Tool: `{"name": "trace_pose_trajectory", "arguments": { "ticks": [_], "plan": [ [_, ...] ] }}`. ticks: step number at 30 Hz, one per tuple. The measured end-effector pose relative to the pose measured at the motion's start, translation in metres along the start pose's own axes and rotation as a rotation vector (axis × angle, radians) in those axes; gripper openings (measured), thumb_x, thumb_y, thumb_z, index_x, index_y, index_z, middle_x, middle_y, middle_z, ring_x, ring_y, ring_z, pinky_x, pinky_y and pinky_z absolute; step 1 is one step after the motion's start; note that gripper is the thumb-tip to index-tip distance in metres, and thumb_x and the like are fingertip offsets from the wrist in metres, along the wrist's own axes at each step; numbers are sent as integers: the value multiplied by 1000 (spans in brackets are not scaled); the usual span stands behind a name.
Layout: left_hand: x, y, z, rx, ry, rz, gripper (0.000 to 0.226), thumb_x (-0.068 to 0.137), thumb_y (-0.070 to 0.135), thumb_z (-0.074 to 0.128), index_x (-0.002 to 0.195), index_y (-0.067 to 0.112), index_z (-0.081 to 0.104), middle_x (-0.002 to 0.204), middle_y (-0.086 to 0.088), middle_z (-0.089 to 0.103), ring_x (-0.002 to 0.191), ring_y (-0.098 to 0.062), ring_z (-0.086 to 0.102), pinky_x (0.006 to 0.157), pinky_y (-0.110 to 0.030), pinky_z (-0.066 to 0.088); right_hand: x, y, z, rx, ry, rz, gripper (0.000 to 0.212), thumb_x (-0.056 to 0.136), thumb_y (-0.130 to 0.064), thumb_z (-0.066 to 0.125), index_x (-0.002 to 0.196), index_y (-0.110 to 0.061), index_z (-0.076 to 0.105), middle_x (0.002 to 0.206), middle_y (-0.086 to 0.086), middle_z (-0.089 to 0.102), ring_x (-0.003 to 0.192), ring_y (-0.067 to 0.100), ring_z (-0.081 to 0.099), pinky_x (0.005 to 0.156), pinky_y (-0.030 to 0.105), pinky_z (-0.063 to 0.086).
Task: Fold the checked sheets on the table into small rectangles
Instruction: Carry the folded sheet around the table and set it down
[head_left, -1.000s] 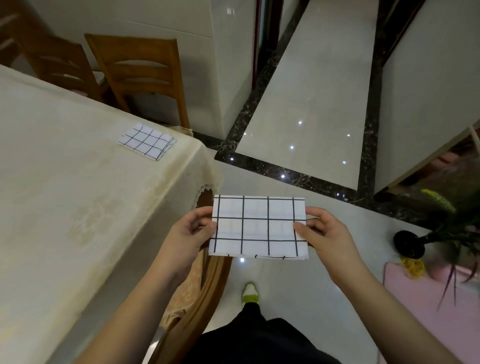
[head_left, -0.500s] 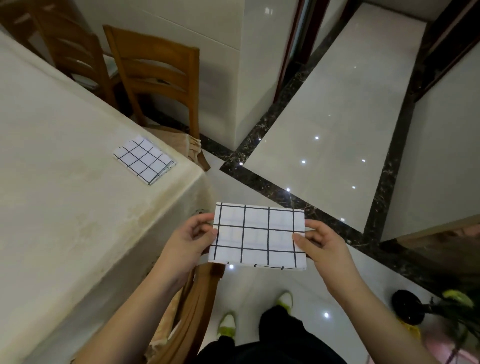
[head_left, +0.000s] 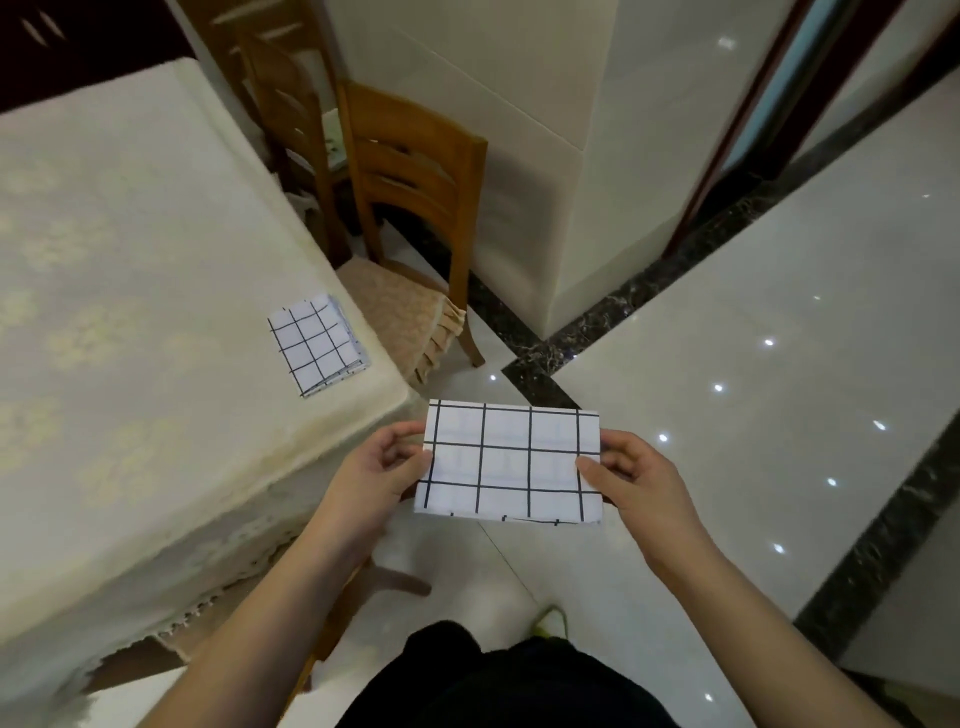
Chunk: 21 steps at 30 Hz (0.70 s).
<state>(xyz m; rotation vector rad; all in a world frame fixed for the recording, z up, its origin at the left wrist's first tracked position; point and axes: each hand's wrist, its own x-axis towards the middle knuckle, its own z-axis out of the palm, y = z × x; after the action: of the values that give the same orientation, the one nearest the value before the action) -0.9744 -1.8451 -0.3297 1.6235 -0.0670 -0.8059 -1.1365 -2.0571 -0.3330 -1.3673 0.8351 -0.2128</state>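
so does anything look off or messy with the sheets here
Only slightly. The folded sheet on the table lies askew near the table corner, its layers fanned out along the right edge. The sheet held in the air between the left hand and right hand looks flat and tidy.

From my remote view, the tabletop fills the 9 to 11 o'clock sector under a cream cloth with a faint floral pattern and a lace hem. At 12 o'clock I see a wooden chair with a slatted back and a frilled beige cushion, pushed in at the tabletop's edge; a second wooden chair stands behind it. A white tiled wall corner rises just right of the chairs. From 1 to 5 o'clock, glossy pale floor tiles reflect small ceiling-light points, crossed by dark marble border strips. A dark door frame stands at 1 o'clock.
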Motion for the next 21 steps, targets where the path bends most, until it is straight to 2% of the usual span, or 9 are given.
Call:
{"name": "trace_pose_trajectory", "arguments": {
  "ticks": [5,7,10,14,19,21],
  "plan": [
    [18,8,7,-56,119,16,26,93,1,59,114,17,64,88,-11,67,81,-17,68,73,-27,54,46,-22,-2,-33,-109,0,25,89,-5,67,109,-21,65,80,-4,73,81,12,72,67,23,54],
    [27,10,5,-78,160,14,26,93,1,59,115,16,63,87,-11,66,80,-16,68,71,-25,54,65,-26,4,-49,-143,14,27,89,-5,67,112,-18,65,84,-1,73,86,18,72,72,30,57],
    [44,9,-1,-111,205,1,28,93,2,59,118,14,62,89,-14,64,82,-19,66,76,-29,55,96,-33,14,-77,-193,34,28,89,-6,67,115,-18,64,90,2,74,93,22,72,83,41,58],
    [77,13,-15,-176,269,-9,26,93,2,59,115,16,63,81,-6,65,76,-17,67,72,-29,54,144,-49,38,-162,-261,24,30,89,-7,67,117,-17,63,87,2,74,90,18,72,84,37,58],
    [116,25,-42,-218,365,-14,26,93,5,60,114,21,65,83,-4,66,81,-17,67,77,-29,56,196,-73,80,-235,-347,36,30,90,-7,66,118,-16,63,92,6,74,90,20,72,82,34,59],
    [127,29,-51,-250,403,-18,26,93,5,60,112,23,65,84,-4,66,80,-16,67,75,-25,57,214,-82,95,-262,-375,47,29,90,-8,66,117,-16,63,91,6,74,89,19,73,79,32,60]
  ]
}}
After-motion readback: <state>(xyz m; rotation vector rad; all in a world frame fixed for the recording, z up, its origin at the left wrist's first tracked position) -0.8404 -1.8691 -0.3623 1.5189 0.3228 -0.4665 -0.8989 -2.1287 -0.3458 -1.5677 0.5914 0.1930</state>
